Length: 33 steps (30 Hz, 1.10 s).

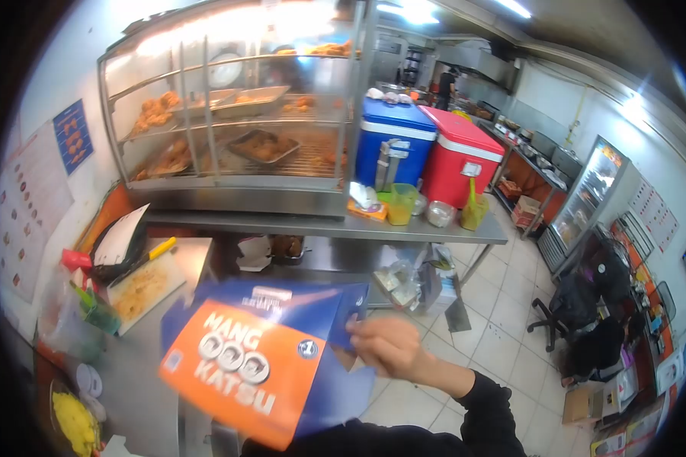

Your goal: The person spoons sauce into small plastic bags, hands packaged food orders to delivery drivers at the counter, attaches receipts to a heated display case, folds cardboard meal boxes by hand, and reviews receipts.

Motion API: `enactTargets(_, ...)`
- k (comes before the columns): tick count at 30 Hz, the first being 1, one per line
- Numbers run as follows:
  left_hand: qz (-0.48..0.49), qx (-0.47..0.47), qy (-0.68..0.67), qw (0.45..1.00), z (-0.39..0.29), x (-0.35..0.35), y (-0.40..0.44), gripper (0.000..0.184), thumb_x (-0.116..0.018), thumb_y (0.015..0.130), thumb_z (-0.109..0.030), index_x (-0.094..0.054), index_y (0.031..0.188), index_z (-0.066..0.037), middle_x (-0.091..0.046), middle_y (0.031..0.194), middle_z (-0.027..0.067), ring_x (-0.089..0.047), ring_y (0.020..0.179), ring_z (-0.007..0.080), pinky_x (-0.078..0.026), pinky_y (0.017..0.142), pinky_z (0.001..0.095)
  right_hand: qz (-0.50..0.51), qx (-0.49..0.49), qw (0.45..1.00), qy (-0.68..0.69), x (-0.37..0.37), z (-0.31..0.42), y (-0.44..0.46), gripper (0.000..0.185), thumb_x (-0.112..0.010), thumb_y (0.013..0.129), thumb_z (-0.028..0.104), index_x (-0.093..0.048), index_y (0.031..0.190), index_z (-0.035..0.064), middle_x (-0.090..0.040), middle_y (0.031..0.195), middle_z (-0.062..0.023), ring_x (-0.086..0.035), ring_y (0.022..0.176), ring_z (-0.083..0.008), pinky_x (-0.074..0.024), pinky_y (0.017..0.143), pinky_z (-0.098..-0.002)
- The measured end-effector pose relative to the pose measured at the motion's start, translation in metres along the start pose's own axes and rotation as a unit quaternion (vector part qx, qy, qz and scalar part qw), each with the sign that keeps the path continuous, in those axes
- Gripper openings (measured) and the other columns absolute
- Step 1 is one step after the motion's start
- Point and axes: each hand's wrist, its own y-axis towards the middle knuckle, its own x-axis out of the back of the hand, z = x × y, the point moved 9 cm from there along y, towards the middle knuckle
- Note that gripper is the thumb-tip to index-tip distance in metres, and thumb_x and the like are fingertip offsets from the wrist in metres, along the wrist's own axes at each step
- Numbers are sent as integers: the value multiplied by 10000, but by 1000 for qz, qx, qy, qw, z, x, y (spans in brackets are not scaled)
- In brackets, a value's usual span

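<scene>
A blue and orange cardboard takeout box [240, 365], printed "MANG KATSU", is held up in front of me, partly folded, with blue flaps standing out at its sides. My right hand [389, 346] is closed on a blue flap at the box's right edge, thumb and fingers pinched together. My left hand does not show; the box may hide it. Just left of the box, a white cutting board [151, 293] with brown crumbs and a yellow-handled knife [156, 255] lies on the steel counter [141, 377].
Ahead stands a glass display warmer [229, 114] with trays of fried food. Blue [395, 141] and red [461, 156] coolers stand right of it. A yellow-green pitcher [402, 204] and a metal bowl [440, 214] sit on the shelf edge. Another person [446, 87] is far back.
</scene>
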Motion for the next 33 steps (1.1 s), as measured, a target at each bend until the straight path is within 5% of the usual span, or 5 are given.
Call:
enactTargets(14, 205, -54, 374, 903, -75, 173, -64, 1067, -658, 630, -480, 11, 1332, -35, -64, 1374, 216, -61, 1288, 283, -110, 1023, 405, 157, -161, 942, 251, -163, -16, 104, 267, -647, 657, 104, -597, 913, 43, -557, 1041, -161, -534, 999, -251, -415, 815, -306)
enactTargets(21, 33, -161, 768, 619, -36, 227, -113, 638, -668, 672, -218, -373, 1207, -32, -381, 1208, 227, -385, 1138, 297, -349, 904, 354, 64, -518, 597, 609, -307, -73, 81, 269, -536, 797, 150, -507, 1044, 46, -454, 1183, -160, -457, 1079, -230, -396, 871, -334)
enactTargets(23, -254, 77, 320, 909, -43, 296, -120, 293, -578, 784, -179, -496, 1015, -18, -534, 942, 172, -531, 892, 227, -420, 755, 305, 18, -345, 677, 650, -321, -19, 98, 322, -595, 716, 126, -520, 1027, 81, -356, 1238, -212, -384, 1133, -274, -379, 886, -425)
enactTargets(25, -394, -90, 329, 854, -101, 319, -131, 219, -487, 850, -198, -495, 954, -5, -516, 858, 110, -512, 779, 162, -407, 683, 305, 207, 67, 897, 384, -324, 54, 106, 279, -639, 673, 148, -571, 943, 138, -262, 1296, -209, -235, 1221, -356, -352, 895, -504)
enactTargets(33, -494, -184, 105, 843, -160, 386, -128, 270, -431, 870, -151, -394, 1078, 16, -444, 983, 72, -459, 876, 129, -375, 756, 262, 42, 358, 904, 231, -369, 76, 142, 272, -641, 595, 114, -597, 853, 187, -364, 1241, -176, -367, 1094, -433, -394, 864, -435)
